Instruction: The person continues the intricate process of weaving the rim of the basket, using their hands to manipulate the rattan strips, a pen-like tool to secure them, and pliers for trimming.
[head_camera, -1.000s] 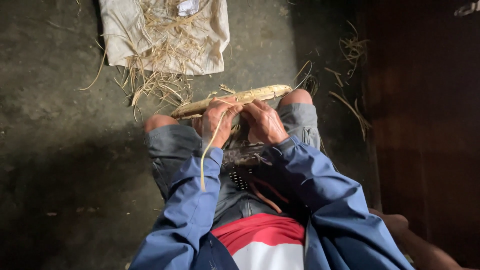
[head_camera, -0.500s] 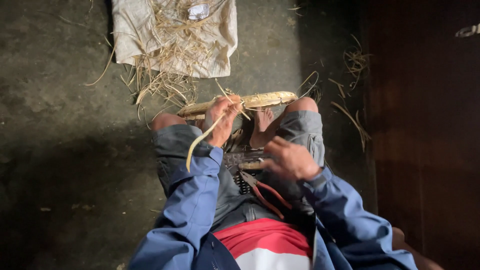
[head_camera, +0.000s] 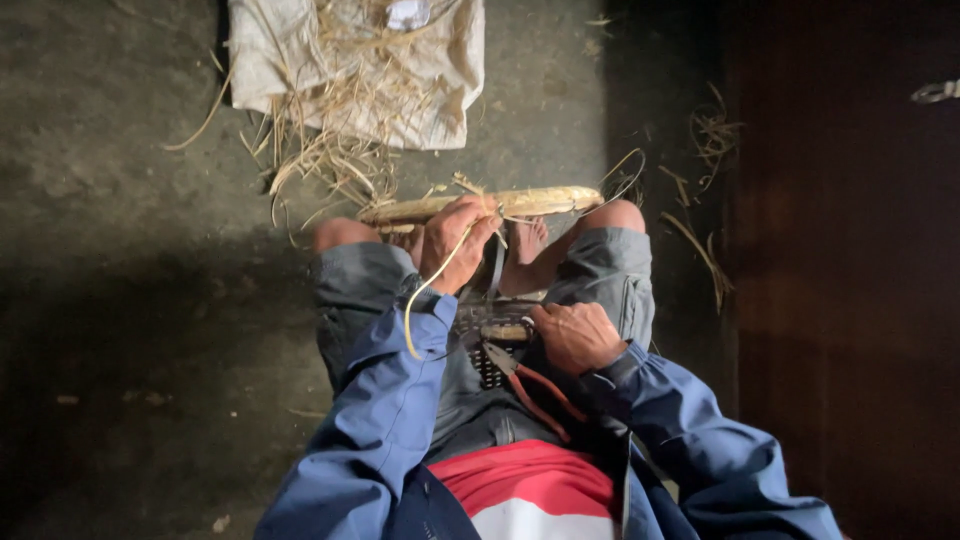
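**Gripping a straw bundle across the knees**

Sitting on a dark floor (head_camera: 120, 330), the person holds a pale straw bundle (head_camera: 540, 201) that lies level across both knees, just above the middle of the frame. The left hand (head_camera: 455, 238) closes around the bundle near its left half, fingers curled tight over it. A long yellow strand (head_camera: 425, 300) runs from that grip and hangs down in a curve over the blue left sleeve (head_camera: 390, 400).

The right hand (head_camera: 575, 335) sits lower, right of centre, down in the lap and well apart from the bundle. Its fingers are bent and pressed together on a small pale piece (head_camera: 503, 331) at the fingertips; whether they pinch it or only rest on it cannot be told in the dim light. Just below this hand, pliers (head_camera: 530, 385) with red handles lie on the lap, jaws toward the upper left, handles toward the lower right.

A bare foot (head_camera: 525, 245) shows between the knees, under the bundle. Grey shorts (head_camera: 600, 270) cover both thighs.

At the top of the frame a pale cloth (head_camera: 440, 80) lies flat on the floor, with loose straw (head_camera: 330, 150) heaped on it and spilling off its lower edge toward the left knee. More stray strands (head_camera: 710, 140) lie at the upper right, near a dark wall (head_camera: 850, 300).
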